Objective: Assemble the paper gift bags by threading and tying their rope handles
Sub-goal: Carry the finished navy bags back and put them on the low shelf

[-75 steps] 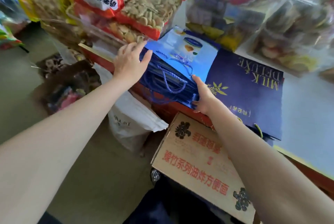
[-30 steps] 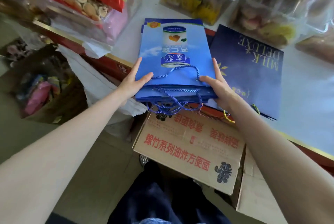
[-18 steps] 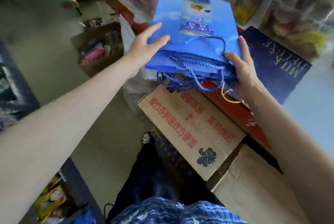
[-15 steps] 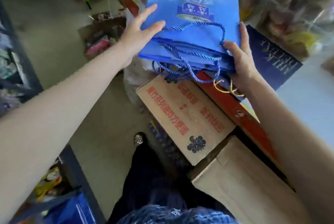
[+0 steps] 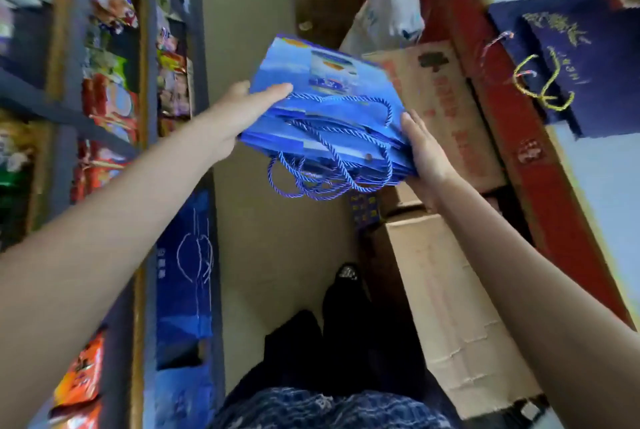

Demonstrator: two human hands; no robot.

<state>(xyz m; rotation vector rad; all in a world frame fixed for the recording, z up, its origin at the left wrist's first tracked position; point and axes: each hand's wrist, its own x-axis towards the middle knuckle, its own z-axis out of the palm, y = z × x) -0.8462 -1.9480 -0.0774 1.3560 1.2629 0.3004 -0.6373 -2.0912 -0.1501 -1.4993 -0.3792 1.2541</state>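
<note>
A flat stack of light-blue paper gift bags (image 5: 322, 89) is held in the air over the floor between my two hands. Their blue rope handles (image 5: 329, 168) hang in loose loops from the near edge. My left hand (image 5: 239, 109) grips the stack's left side, thumb on top and fingers underneath. My right hand (image 5: 424, 154) holds the right near corner, thumb along the top edge and the rest of the hand under the stack. Dark navy gift bags (image 5: 581, 61) with yellow rope handles (image 5: 540, 85) lie on the counter at the upper right.
Two cardboard boxes (image 5: 450, 106) (image 5: 457, 310) stand along the red counter front (image 5: 530, 151) on the right. Shelves of snack packets (image 5: 110, 89) line the left, with a blue bag (image 5: 187, 272) leaning low against them. Beige floor (image 5: 273, 255) runs between, with my shoe (image 5: 346, 272) on it.
I have lifted the blue bag stack off the counter and swung it left over the aisle floor. My view has turned towards the shelves; the navy bags stay on the counter.
</note>
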